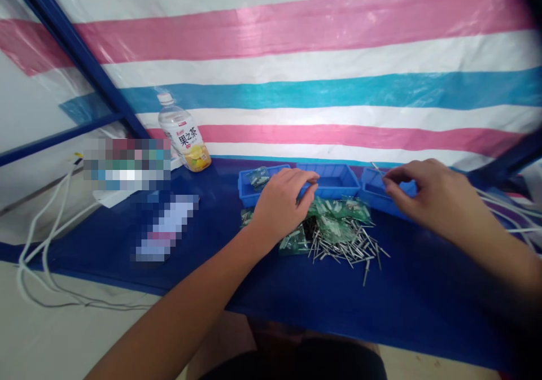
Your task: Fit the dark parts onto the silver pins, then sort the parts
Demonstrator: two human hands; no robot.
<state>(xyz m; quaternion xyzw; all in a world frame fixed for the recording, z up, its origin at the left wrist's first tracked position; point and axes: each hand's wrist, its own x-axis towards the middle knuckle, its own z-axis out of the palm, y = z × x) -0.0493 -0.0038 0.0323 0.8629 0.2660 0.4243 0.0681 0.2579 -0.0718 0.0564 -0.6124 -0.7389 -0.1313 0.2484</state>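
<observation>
My right hand (pixel 432 191) is raised over the right blue bin (pixel 383 196), thumb and forefinger closed on a thin metal blind rivet (pixel 376 167) that points up and left. My left hand (pixel 283 199) hovers in front of the left blue bin (pixel 243 188) and the middle blue bin (pixel 332 181). Its fingers are bent, with thumb and fingertips close together; whatever they hold, if anything, cannot be made out. Below the hands lies a loose heap of silver rivets (pixel 347 250). Small green-tinted clear packets (pixel 336 227) lie on and beside that heap, and a similar packet (pixel 259 177) rests in the left bin.
A drink bottle (pixel 184 134) stands at the back left of the blue table (pixel 203 244). Blurred-out items (pixel 167 230) lie nearby. White cables (pixel 29 250) hang at the left edge, and more cables (pixel 508 213) run at the right. A striped sheet (pixel 296 92) closes off the back.
</observation>
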